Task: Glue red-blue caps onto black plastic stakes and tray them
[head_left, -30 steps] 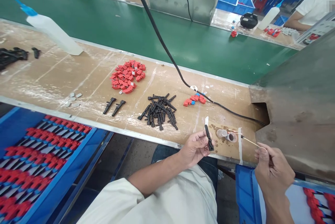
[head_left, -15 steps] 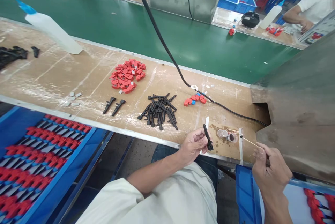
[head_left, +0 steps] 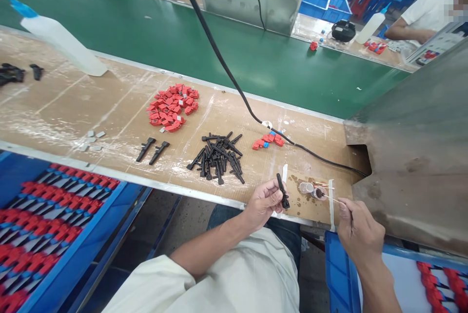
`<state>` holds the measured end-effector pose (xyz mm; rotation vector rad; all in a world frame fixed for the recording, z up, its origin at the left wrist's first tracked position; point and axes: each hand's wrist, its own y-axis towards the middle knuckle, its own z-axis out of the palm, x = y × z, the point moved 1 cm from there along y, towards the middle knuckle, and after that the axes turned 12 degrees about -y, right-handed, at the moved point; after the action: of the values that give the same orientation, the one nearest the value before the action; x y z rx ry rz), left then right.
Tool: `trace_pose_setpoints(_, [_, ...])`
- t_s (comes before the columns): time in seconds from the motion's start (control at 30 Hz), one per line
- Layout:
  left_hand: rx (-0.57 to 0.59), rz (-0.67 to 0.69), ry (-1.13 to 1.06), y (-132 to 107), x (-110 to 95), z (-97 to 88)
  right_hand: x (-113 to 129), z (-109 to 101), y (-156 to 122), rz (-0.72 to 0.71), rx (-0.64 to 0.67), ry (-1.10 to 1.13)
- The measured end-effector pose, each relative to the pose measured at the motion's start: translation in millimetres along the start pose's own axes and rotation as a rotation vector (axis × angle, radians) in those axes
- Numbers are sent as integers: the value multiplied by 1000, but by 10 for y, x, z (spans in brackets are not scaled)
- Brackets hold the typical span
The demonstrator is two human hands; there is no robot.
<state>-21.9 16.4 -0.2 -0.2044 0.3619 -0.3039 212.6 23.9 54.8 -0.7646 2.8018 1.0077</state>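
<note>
My left hand (head_left: 261, 202) pinches a small black plastic part (head_left: 282, 193), held upright over the front edge of the bench. My right hand (head_left: 360, 227) grips a thin wooden stick (head_left: 332, 199), whose far end reaches into a small clear cup of dark liquid (head_left: 319, 192). Touching that cup's left side is another small clear cup (head_left: 305, 187). More thin sticks (head_left: 323, 184) lie behind the cups on a wet, spotted patch. Left of my left hand lies a pile of black plastic parts (head_left: 219, 154), with two single black parts (head_left: 152, 151) farther left.
A heap of red pieces (head_left: 172, 106) and some red and blue pieces (head_left: 268, 141) lie on the bench (head_left: 120, 108). A black cable (head_left: 234, 81) hangs across it. A white squeeze bottle (head_left: 66, 42) leans at left. Blue trays (head_left: 47, 283) stand below. A person (head_left: 420, 23) sits beyond the green belt (head_left: 146, 35).
My right hand has moved left, bringing the dark stick tip from beside the cup into it. My left hand still holds the black part. The whole view has shifted slightly.
</note>
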Motion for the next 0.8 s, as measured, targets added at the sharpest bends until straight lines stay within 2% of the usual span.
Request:
trace_pose_setpoints(0.2, [-9,12,-3,-2,-41,-46,1,120,-65,-2,101,-8])
trace_pose_setpoints(0.33, [-21,18,-8,-11,-112,-115,-51,-21,-11,107,65,40])
trace_pose_setpoints(0.47, [26,-24,-42,-8,-170,-206,-36,-192,299,113,50,141])
trace_pose_setpoints(0.53, [52,-42,-65,-1,-183,-248,39,-172,538,20,85,210])
trace_pose_setpoints(0.6, [81,-52,-82,6,-181,-285,159,-51,790,-129,129,213])
trace_pose_setpoints(0.8, [184,-57,-148,40,-132,-345,583,656,1400,-534,282,75])
